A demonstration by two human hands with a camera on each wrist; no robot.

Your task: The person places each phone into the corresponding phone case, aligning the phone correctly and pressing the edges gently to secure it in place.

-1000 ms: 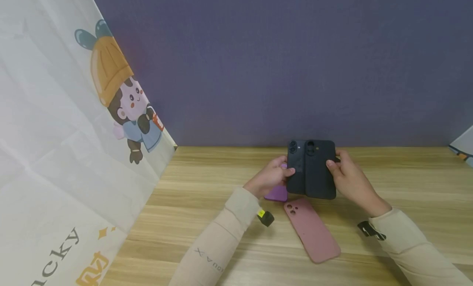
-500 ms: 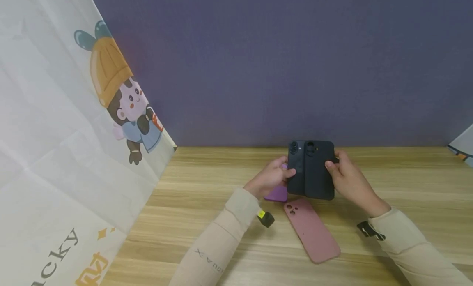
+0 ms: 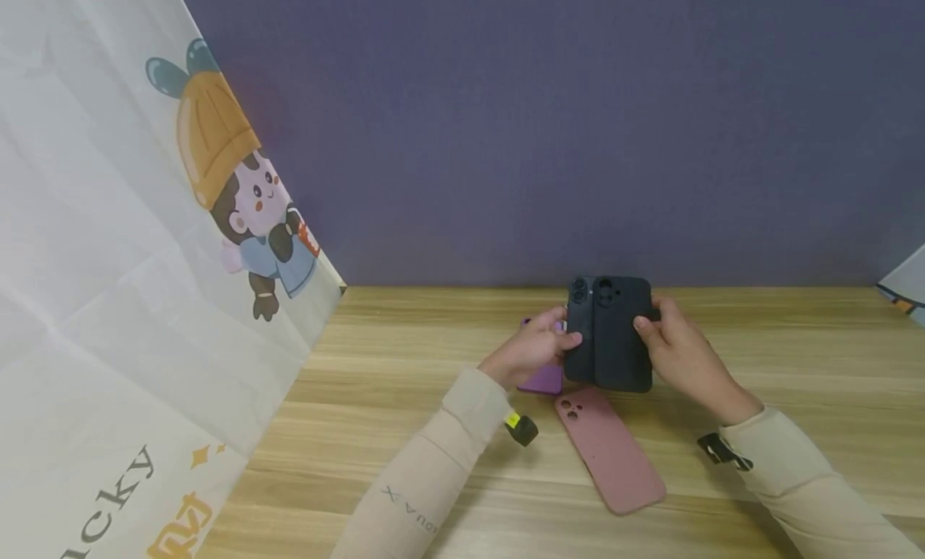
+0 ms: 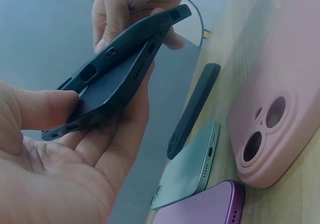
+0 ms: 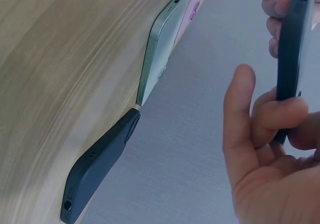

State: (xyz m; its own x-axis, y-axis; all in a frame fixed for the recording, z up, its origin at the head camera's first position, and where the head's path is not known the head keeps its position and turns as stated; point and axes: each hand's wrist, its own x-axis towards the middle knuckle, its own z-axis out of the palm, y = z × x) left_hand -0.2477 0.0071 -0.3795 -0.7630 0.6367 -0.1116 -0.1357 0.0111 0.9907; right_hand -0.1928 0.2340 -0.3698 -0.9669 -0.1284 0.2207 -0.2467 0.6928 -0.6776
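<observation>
My left hand (image 3: 531,353) holds a dark smartphone (image 3: 581,316) by its left side, thumb on the back. With my right hand (image 3: 681,357) I grip a black phone case (image 3: 620,350) by its right edge. Camera cutouts show at the case's top. The case overlaps the phone's right part, hiding it in the head view. From the left wrist view, the case (image 4: 112,49) lies slantwise over the phone (image 4: 112,87), touching or nearly so at both ends, with a wedge-shaped gap between. The right wrist view shows the held pieces only edge-on.
A pink phone case (image 3: 610,450) lies on the wooden table (image 3: 405,430) in front of the hands. Behind are a purple phone (image 4: 205,206), a pale green phone (image 4: 185,166) and another black case or cased phone (image 5: 100,166). A dark panel (image 3: 549,125) rises at the back.
The dark phone has shifted slightly right and the black case slightly left, so they overlap a little more. Both hands keep their grips; the things on the table have not moved.
</observation>
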